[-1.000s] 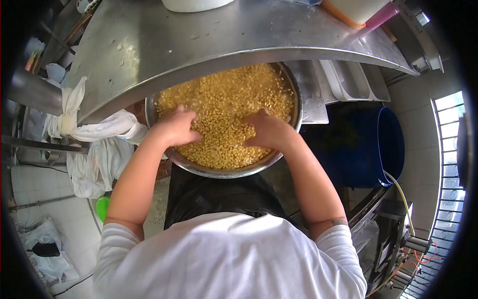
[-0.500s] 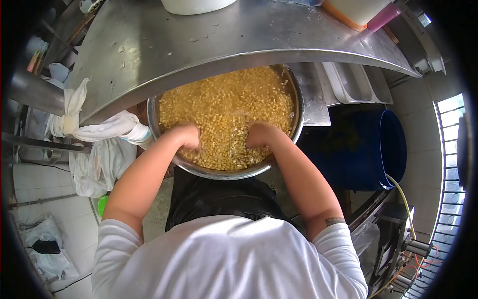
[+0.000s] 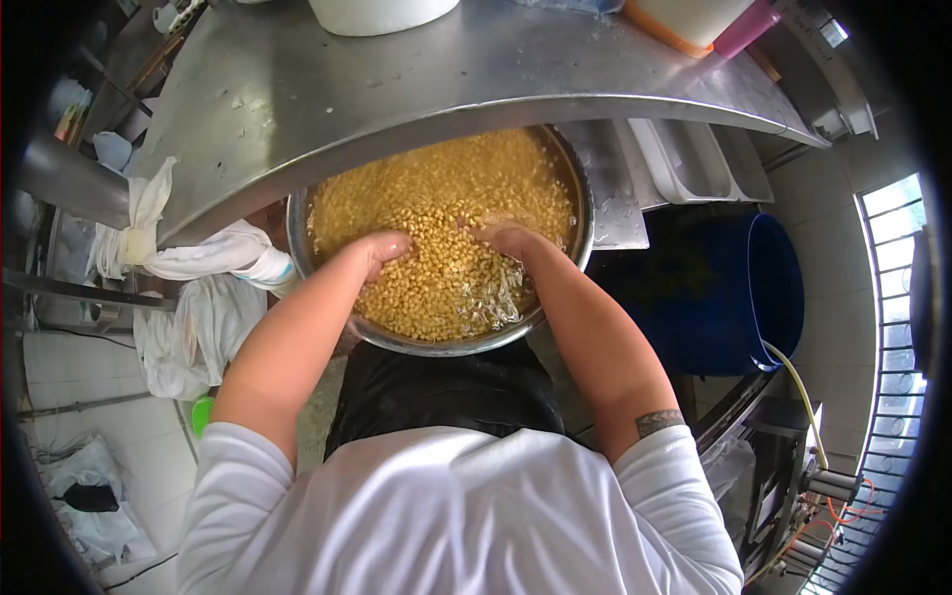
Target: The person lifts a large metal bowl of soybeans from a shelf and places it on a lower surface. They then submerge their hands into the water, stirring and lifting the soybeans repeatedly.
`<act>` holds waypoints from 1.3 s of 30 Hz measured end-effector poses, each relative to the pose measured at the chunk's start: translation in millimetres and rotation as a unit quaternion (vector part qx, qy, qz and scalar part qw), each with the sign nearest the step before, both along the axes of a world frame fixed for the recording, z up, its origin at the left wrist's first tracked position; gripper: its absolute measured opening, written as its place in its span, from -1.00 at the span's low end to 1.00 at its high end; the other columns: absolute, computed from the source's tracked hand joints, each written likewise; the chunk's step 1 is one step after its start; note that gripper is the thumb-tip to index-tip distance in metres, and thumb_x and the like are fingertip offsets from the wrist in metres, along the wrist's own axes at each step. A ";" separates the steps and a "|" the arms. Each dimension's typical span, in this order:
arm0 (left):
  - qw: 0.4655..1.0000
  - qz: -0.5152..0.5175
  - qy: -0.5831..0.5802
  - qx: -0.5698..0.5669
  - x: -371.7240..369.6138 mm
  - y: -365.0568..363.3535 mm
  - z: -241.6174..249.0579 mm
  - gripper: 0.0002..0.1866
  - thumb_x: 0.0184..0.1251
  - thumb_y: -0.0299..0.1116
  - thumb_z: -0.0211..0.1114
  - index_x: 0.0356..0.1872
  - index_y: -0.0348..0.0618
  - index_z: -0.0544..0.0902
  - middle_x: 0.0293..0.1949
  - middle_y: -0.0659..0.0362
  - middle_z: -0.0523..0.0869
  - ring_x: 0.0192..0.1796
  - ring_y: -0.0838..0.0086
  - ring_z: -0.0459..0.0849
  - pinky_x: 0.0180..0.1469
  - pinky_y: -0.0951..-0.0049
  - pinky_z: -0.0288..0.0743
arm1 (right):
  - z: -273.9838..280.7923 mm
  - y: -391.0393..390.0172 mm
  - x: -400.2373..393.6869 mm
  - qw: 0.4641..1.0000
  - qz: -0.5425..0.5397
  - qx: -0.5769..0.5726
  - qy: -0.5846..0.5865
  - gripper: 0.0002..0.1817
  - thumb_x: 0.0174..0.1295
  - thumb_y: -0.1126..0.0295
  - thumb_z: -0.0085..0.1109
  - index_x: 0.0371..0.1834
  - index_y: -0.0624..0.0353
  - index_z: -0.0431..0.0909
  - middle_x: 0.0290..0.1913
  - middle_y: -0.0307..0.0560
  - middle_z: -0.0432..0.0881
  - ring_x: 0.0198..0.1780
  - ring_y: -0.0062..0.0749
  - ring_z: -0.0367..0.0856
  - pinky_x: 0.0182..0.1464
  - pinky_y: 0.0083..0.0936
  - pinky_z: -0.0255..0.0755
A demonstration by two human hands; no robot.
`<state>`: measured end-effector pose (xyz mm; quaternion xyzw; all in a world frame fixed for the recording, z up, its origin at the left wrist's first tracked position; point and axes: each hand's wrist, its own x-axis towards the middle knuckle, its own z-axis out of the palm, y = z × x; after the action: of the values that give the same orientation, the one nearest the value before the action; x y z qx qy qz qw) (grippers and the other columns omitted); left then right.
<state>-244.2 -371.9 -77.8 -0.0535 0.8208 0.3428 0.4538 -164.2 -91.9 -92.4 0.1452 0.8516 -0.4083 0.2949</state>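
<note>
A large round steel bowl (image 3: 451,344) holds yellow soaked beans (image 3: 436,198) in water, half tucked under a steel counter. My left hand (image 3: 380,248) is sunk into the beans at the bowl's left middle, fingers buried. My right hand (image 3: 508,238) is plunged in beside it at the centre, fingers also under the beans. Whether either hand grips beans is hidden. Water glints on the beans near my right wrist.
A steel counter (image 3: 327,94) overhangs the bowl's far half, with a white tub (image 3: 382,12) and an orange-lidded container (image 3: 689,20) on it. A blue barrel (image 3: 744,293) stands to the right. White cloths (image 3: 178,288) hang at the left. White trays (image 3: 689,159) sit beyond the bowl.
Both hands went from resting on top of the beans to pushing down into them, then shifted forward toward the bowl's centre. The water has been stirred near my right wrist.
</note>
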 end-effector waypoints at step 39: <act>0.801 0.285 -0.164 0.501 32.7 -5.3 99.5 -0.58 0.57 0.01 0.29 0.11 -0.12 0.75 0.01 0.11 0.88 0.05 0.25 0.87 0.14 0.04 0.79 | 116.4 -46.3 53.3 0.628 -0.258 -0.734 0.017 -0.39 0.53 0.04 0.15 0.47 0.25 0.55 0.22 0.13 0.78 0.19 -0.03 0.80 0.26 0.06 0.73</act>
<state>-211.5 -377.3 21.7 -0.1059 0.3958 0.8064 0.4265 -110.8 -138.2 24.1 0.0872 0.2026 -0.9602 0.1715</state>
